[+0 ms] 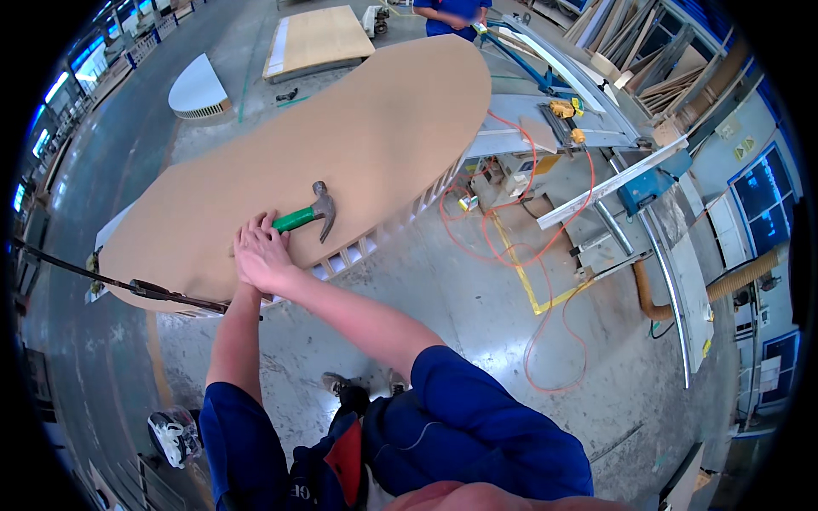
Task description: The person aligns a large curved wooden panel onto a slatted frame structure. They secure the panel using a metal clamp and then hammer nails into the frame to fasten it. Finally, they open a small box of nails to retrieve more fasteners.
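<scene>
My right hand [271, 258] lies over my left hand [242, 266] near the close edge of a large brown board with rounded ends [341, 128]. Fingers of the right hand are stretched out toward the far side. Most of the left hand is covered by the right, so its grip is hidden. Right at the fingertips lies a claw hammer [294, 220] with a green handle, its metal head to the right. Whether the handle runs on under my hands cannot be made out. Slats and pale blocks [351, 255] show along the board's near side.
A long dark metal bar [158, 292] crosses the board's left end, beside my left forearm. Orange hose [545, 252] loops over the floor at right, by a machine with a metal rail [615, 183]. Yellow nail guns [562, 110] lie on a bench. Another person [452, 15] stands beyond.
</scene>
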Motion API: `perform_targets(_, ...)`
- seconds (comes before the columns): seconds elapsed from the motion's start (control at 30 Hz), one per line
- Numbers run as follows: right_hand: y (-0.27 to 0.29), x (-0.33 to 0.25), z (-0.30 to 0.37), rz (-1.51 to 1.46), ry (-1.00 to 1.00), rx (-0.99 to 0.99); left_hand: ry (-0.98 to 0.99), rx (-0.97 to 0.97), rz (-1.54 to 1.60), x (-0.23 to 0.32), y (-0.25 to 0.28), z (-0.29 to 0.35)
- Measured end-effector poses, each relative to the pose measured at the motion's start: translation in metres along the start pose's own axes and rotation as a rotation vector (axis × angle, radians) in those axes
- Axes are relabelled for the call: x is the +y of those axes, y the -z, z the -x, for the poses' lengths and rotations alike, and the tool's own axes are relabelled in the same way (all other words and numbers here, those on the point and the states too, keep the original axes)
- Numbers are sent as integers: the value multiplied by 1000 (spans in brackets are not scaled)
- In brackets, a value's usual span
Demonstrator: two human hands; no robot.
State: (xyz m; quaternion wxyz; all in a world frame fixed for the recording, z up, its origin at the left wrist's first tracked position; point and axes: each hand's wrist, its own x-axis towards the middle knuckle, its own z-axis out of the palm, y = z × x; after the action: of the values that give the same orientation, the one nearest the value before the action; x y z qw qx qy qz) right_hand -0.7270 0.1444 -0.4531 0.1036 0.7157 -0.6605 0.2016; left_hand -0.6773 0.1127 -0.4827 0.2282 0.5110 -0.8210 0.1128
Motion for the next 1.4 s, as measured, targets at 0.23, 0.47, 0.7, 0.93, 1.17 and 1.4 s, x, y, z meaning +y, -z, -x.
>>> perform_targets(0.23, -15, -7, -4, -81, -7, 1, -17, 17, -14, -4, -5, 1)
perform_targets(0.47, 14, -7, 5, -74, 4, -17, 0, -30, 51, -9, -10, 0)
perform_targets(0.7, 44, 49, 15, -618, 177, 76, -77, -122, -112, 10, -3, -12)
perform_targets(0.93, 109, 122, 59, -756, -118, 221, -372, 24, 44, 98, 58, -58)
perform_targets(1.17, 122, 213, 62, -736, -86, 464, -515, 63, 167, 190, 73, -114)
perform_targets(1.4, 107, 337, 44, -771, -55, 425, -654, -173, 61, 266, 2, -176)
